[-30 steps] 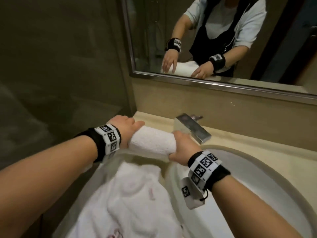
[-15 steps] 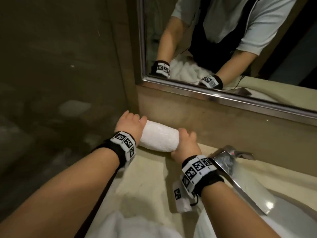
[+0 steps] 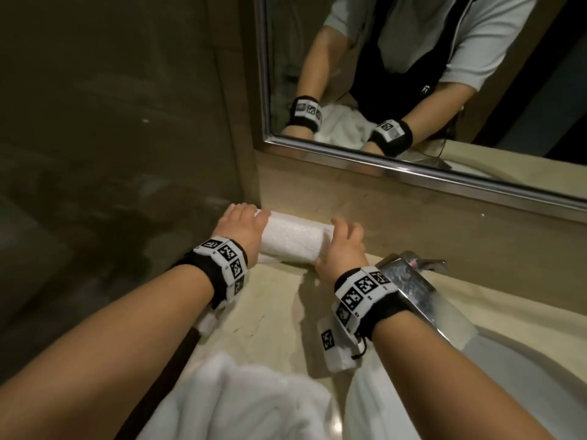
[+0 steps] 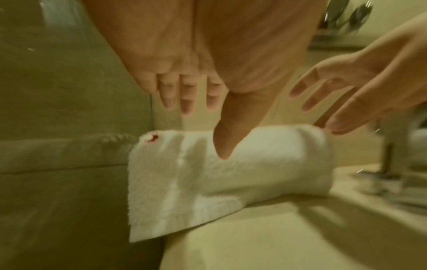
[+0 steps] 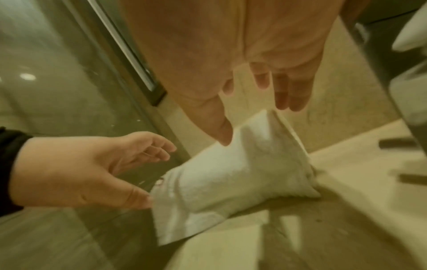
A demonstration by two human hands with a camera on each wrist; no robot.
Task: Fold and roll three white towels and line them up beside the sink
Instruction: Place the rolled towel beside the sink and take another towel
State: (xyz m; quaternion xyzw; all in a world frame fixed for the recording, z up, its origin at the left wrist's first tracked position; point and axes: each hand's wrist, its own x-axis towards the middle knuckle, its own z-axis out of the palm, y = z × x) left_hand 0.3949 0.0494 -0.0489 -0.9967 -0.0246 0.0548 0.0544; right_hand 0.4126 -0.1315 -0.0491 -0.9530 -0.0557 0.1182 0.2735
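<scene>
Counter (image 3: 273, 315) corner: rolled towel (image 3: 293, 239) between left hand (image 3: 243, 227), right hand (image 3: 344, 246).

A white rolled towel (image 3: 293, 239) is being seen lying on its side on the beige counter (image 3: 270, 315), in the back corner below the mirror, left of the sink (image 3: 524, 369). Its loose end is hanging past the counter's left edge, a small red mark (image 4: 151, 139) being shown near that corner. More white towels (image 3: 241, 398) are being seen heaped, unrolled, at the counter's near edge, well apart from the roll.
</scene>
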